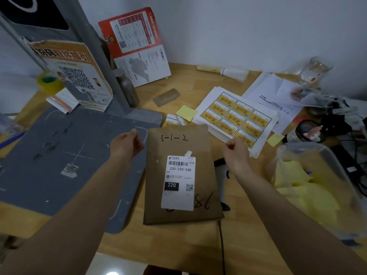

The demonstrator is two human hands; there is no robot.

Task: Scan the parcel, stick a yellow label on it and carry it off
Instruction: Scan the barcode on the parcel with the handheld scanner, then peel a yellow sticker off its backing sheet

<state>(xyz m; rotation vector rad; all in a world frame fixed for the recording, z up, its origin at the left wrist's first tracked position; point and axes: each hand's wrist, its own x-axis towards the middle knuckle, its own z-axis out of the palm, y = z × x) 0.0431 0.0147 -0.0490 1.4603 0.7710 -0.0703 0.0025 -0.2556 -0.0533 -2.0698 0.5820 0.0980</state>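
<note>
the brown parcel (179,175) lies flat on the table (178,245), label up. at its 10 o'clock the left hand (127,143) hovers loosely curled, empty. at 2 o'clock the right hand (235,153) pinches the yellow label sheet (236,118) edge.

Your near desk (178,245) edge is bare wood, open to approach. Left: grey scanner base (65,165) flat, its post (111,80) blocks beyond. Right: clear plastic tub (321,187) stands close. Ahead: label sheets (236,116) and loose papers (278,96) crowd the desk. A cable (221,247) crosses the front edge.
</note>
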